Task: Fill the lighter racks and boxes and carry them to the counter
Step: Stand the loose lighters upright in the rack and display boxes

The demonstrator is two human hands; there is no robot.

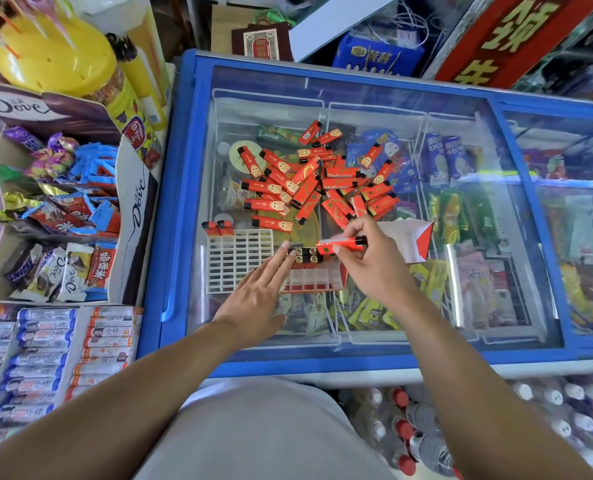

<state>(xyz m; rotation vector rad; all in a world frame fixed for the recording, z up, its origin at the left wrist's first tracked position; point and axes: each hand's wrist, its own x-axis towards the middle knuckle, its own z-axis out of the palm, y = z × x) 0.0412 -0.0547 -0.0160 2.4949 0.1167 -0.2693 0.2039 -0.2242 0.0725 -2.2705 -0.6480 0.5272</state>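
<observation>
Head view: a red lighter (341, 244) is pinched sideways in the right hand (367, 258) above the red box (317, 277), where a few lighters are already seated. The left hand (257, 296) is laid flat, fingers straight, touching them. A white rack (234, 259) sits beside it, and loose lighters (317, 178) are heaped on the freezer lid (461, 237).
</observation>
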